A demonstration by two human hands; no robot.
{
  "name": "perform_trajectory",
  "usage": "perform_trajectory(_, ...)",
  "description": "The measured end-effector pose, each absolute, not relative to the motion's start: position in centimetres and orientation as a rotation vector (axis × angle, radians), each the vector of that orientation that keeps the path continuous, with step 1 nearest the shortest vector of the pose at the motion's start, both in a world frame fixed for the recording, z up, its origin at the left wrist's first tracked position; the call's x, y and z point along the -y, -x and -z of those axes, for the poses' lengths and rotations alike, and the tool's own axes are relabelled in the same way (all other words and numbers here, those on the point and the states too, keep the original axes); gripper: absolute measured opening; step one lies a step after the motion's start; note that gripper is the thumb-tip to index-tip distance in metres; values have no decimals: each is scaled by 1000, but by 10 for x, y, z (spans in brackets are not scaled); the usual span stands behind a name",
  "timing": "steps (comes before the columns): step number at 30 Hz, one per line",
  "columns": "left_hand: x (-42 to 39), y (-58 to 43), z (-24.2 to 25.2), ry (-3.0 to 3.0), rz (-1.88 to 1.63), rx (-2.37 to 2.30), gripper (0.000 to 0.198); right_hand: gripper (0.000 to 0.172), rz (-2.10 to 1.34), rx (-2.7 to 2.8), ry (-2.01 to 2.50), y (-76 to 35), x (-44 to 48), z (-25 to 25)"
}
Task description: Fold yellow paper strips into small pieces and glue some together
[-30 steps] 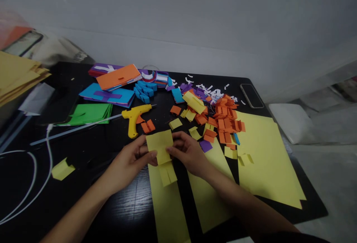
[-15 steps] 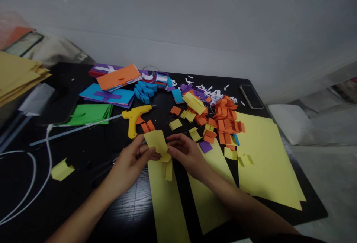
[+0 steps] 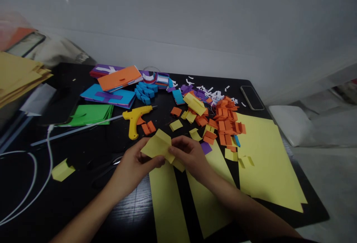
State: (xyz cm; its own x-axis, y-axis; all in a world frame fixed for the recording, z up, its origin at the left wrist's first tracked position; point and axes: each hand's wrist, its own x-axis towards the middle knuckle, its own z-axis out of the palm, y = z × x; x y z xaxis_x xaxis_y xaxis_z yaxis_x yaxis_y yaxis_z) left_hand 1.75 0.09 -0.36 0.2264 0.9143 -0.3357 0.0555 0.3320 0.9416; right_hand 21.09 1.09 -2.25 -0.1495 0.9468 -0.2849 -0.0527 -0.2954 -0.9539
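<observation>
Between my two hands is a creased piece of yellow paper (image 3: 157,144), raised above the dark table. My left hand (image 3: 135,163) pinches its left and lower edge, the thumb lying in front. On the other side, my right hand (image 3: 189,155) grips the paper's right edge between thumb and fingers. A smaller yellow flap (image 3: 178,164) hangs below, by the right fingertips. Two long yellow paper strips (image 3: 167,205) lie on the table under my hands. Just beyond the paper rests a yellow hot glue gun (image 3: 135,120), beside small folded orange pieces (image 3: 148,127).
Folded orange pieces (image 3: 227,120) are heaped at the right, near white scraps (image 3: 214,96). Large yellow sheets (image 3: 267,161) and a phone (image 3: 251,98) lie farther right. Stacks of blue (image 3: 92,94) and green folded paper (image 3: 92,114) sit at the left. A white cable (image 3: 50,153) curls at far left.
The yellow paper has been turned and tilted in my hands, and its hanging flap has swung to the right. My left hand has moved slightly down.
</observation>
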Motion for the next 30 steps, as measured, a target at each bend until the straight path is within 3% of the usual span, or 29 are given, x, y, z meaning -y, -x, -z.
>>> perform_trajectory(10,-8,-8,-2,-1110,-850,-1148,20,13,-1521,1297,1340,-214,-11,17)
perform_trajectory(16,-5,-13,1,-1114,-803,-1142,25,19,-1587,1259,1329,-213,-11,15)
perform_trajectory(30,-7,-2,1,-1474,-734,-1232,16,6,-1608,1215,1269,-215,-13,15)
